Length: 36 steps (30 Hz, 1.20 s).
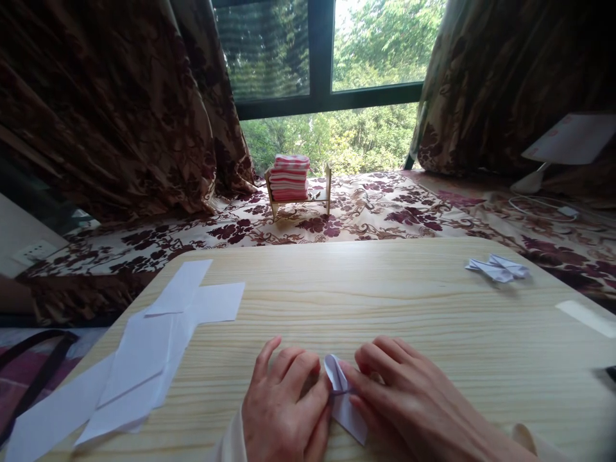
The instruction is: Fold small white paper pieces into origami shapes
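Observation:
Between my hands, near the table's front, is a small piece of white folded paper (348, 416). Its upper end curls up into a loop, and a narrow flat strip points toward me. My left hand (289, 404) grips the paper's left edge with thumb and index finger, its other fingers bent above the table. My right hand (409, 398) pinches the right side, with the index finger on the curled part. The fingers partly hide the folds.
White paper sheets (139, 359) lie overlapping on the left of the wooden table (337, 282). Folded paper pieces (498, 268) and a pale strip (584, 317) are on the right. Beyond the table, a small rack (328, 189) holds pink striped cloths (289, 178); a lamp (570, 138) stands right.

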Motion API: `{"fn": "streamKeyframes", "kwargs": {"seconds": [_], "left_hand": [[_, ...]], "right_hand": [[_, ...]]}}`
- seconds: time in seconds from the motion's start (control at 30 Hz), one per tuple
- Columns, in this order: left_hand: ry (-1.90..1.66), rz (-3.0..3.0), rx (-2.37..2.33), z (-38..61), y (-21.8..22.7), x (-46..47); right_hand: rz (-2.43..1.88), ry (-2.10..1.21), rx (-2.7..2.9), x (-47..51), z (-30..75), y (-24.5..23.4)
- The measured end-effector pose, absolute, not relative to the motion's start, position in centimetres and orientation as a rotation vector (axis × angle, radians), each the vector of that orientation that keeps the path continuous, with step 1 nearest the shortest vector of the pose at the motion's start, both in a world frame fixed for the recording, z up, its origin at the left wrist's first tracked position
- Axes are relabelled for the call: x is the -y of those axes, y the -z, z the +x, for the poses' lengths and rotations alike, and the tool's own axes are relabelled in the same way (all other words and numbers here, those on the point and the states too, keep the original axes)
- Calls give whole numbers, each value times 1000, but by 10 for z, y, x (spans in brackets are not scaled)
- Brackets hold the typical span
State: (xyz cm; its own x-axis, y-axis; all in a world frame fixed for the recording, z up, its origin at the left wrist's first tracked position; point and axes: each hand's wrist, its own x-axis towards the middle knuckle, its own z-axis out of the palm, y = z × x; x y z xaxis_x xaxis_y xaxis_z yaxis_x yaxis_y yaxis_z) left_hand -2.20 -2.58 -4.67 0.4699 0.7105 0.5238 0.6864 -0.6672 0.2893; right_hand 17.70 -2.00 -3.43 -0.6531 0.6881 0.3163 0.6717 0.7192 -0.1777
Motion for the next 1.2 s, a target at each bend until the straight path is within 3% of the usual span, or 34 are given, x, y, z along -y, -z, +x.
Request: {"fn": "streamKeyframes", "kwargs": {"seconds": [0.4, 0.77, 0.93, 1.2], "left_hand": [[-1060, 2725, -1156, -19, 44, 24], [-998, 2769, -1195, -19, 43, 28], [-1086, 2802, -1146, -20, 49, 25], [-1134, 2799, -1123, -21, 57, 24]], "right_hand": [[-942, 320, 2605, 10, 177, 43], [-896, 322, 2578, 14, 181, 43], [-983, 64, 2637, 10, 175, 36], [-848, 239, 2578, 20, 187, 38]]}}
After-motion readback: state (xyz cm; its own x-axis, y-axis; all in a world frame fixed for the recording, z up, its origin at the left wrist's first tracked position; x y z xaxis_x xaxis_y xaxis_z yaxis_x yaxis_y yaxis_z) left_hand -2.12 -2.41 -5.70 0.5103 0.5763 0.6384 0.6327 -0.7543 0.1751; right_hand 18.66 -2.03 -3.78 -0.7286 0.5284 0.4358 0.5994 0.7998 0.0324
